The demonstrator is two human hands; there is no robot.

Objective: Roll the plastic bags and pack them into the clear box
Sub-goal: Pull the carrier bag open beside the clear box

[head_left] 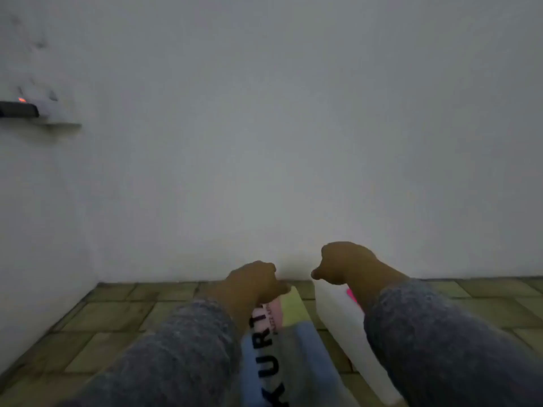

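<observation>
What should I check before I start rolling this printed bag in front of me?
1. Printed bag in view: ok, between the sleeves, over the tiled floor.
2. Left hand gripping the bag's far edge: cannot tell; fingers curled, contact blurred.
3. Right hand free: cannot tell; curled, fingers face away.
4. Bag flat: cannot tell; sleeves hide much of it.
5. Clear box located: cannot tell; a whitish thing under the right sleeve may be it.
6. View on the work: not ok; mostly wall.
</observation>
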